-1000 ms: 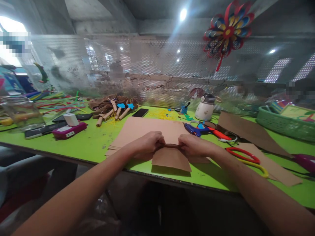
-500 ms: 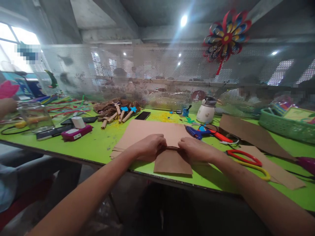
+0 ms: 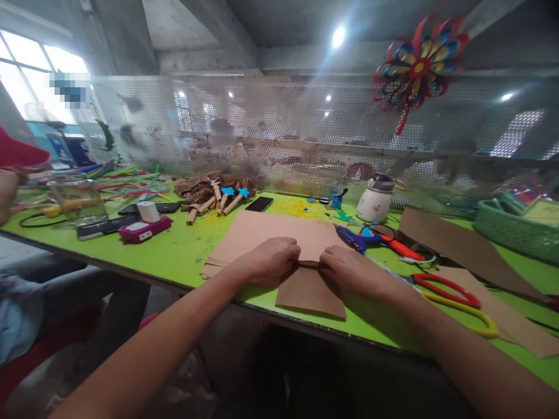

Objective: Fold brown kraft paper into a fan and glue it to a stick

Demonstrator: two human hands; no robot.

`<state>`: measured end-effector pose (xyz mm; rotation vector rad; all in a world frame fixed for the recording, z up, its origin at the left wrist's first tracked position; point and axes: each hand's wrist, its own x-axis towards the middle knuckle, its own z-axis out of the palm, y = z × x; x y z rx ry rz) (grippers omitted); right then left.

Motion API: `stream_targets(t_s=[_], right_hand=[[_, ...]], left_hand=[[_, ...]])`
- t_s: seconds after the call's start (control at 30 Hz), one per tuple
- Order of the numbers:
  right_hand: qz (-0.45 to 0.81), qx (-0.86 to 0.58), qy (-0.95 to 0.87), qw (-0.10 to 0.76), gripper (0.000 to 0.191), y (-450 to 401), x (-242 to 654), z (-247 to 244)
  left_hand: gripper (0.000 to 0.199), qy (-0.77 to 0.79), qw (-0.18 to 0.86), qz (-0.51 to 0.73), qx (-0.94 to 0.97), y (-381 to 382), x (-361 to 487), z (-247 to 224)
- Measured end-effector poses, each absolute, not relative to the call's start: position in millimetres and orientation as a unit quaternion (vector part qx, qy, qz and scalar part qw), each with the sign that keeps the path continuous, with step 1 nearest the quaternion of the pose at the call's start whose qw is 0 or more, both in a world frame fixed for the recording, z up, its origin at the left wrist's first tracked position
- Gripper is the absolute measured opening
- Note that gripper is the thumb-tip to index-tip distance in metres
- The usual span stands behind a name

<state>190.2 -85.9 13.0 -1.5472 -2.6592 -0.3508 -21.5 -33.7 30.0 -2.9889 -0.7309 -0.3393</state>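
A strip of brown paper lies partly over a stack of larger brown sheets, its lower end near the table's front edge. Its far end is folded or rolled into a narrow dark ridge. My left hand pinches the left end of that ridge, fingers curled. At the right end, my right hand grips it the same way. Just beyond my right hand lies a blue glue gun. Scissors with red and yellow handles rest beside my right forearm, which hides part of them.
On the green table are a white jug, a black phone, rolled paper pieces with blue stars, a glass jar, a purple power strip and a green basket. Another person's hand shows at far left.
The view has shifted slightly, so the scene sits a little further right. My hands keep hold of the folded paper edge with hardly any movement. The other person's pink item has shifted.
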Motion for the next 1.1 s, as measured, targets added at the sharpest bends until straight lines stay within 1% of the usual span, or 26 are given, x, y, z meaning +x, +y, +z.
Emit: stream_targets(t_s=[0.27, 0.37, 0.57, 0.63, 0.7, 0.77, 0.83, 0.9, 0.97, 1.1], right_hand=[[-0.086, -0.540, -0.837, -0.014, 0.012, -92.0, 186.6, 17.4], [-0.068, -0.533, -0.843, -0.028, 0.014, -95.0, 186.9, 18.3], [-0.077, -0.515, -0.854, 0.003, 0.013, -99.1, 185.8, 12.4], [-0.077, -0.522, -0.849, 0.010, 0.013, -97.6, 186.7, 12.0], [-0.078, -0.532, -0.843, 0.011, 0.011, -95.5, 187.4, 13.7], [-0.085, -0.541, -0.837, 0.015, 0.009, -94.2, 186.6, 16.9], [-0.097, -0.551, -0.829, 0.024, 0.012, -94.0, 183.8, 19.8], [-0.108, -0.553, -0.826, 0.035, 0.013, -94.4, 180.1, 21.3], [-0.111, -0.545, -0.830, 0.048, 0.011, -94.4, 177.4, 21.4], [-0.113, -0.517, -0.845, 0.074, 0.016, -93.0, 178.7, 22.3]], left_hand=[[0.010, -0.229, 0.110, -0.120, -0.960, -39.1, -22.8, 26.5], [0.007, -0.221, 0.123, -0.119, -0.960, -39.3, -22.4, 25.7], [0.003, -0.186, 0.124, -0.130, -0.966, -42.4, -21.8, 27.0], [0.005, -0.199, 0.097, -0.141, -0.965, -40.6, -22.9, 27.1], [0.009, -0.231, 0.037, -0.155, -0.960, -34.4, -23.7, 28.3], [0.018, -0.270, -0.057, -0.169, -0.946, -24.4, -23.2, 32.4], [0.026, -0.300, -0.165, -0.180, -0.922, -14.0, -20.8, 40.3], [0.033, -0.301, -0.241, -0.176, -0.906, -6.9, -16.8, 50.4], [0.041, -0.284, -0.280, -0.143, -0.906, -4.7, -12.8, 59.9], [0.044, -0.274, -0.303, -0.062, -0.910, -7.6, -9.2, 66.8]])
